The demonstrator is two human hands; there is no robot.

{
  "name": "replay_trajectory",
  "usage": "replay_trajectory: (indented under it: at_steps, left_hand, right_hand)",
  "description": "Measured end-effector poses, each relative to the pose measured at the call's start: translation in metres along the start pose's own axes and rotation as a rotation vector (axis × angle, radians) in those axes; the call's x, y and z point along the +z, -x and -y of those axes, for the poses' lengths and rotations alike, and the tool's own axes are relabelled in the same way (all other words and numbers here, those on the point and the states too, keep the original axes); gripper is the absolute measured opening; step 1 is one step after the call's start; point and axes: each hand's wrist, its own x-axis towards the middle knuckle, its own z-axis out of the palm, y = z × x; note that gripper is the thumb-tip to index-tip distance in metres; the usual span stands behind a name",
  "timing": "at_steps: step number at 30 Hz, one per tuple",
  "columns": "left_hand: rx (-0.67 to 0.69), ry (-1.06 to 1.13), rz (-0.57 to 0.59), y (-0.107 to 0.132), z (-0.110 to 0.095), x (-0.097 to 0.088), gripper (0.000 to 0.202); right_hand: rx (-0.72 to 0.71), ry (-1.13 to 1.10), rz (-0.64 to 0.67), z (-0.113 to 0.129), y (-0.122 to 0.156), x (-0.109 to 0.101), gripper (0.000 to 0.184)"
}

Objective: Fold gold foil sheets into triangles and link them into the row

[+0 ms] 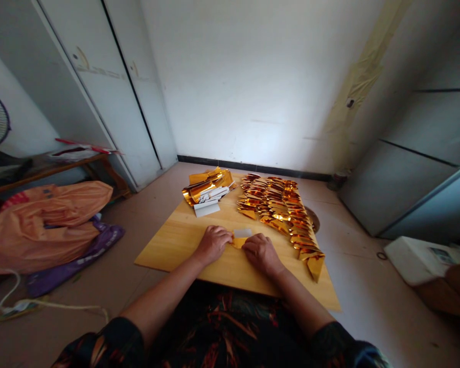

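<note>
The left hand (215, 242) and right hand (263, 251) pinch the small gold sheet (238, 243), at eight o'clock from the folded gold pieces (279, 208), which may crease crooked if either grip slips.

A small sheet of gold paper (238, 243) lies partly folded on the wooden surface (176, 240), toward the wearer's side. A whitish rectangle shows on its far part, a gold band along its near part.
</note>
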Motion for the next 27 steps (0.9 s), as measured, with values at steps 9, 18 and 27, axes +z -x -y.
replay_trajectory:
  at_steps: [9, 18, 27]
  left_hand:
    - [0.037, -0.179, 0.054, -0.007, -0.014, -0.005, 0.015]
    - [0.052, -0.117, 0.039, 0.005, -0.008, 0.001, 0.016]
    - [-0.005, -0.119, 0.061, 0.008, -0.009, -0.004, 0.022]
  right_hand:
    - [-0.115, 0.003, 0.028, 0.0, -0.008, 0.012, 0.011]
    - [-0.011, 0.111, 0.041, 0.003, -0.009, 0.002, 0.016]
    - [-0.041, 0.011, 0.096, 0.012, -0.055, 0.021, 0.019]
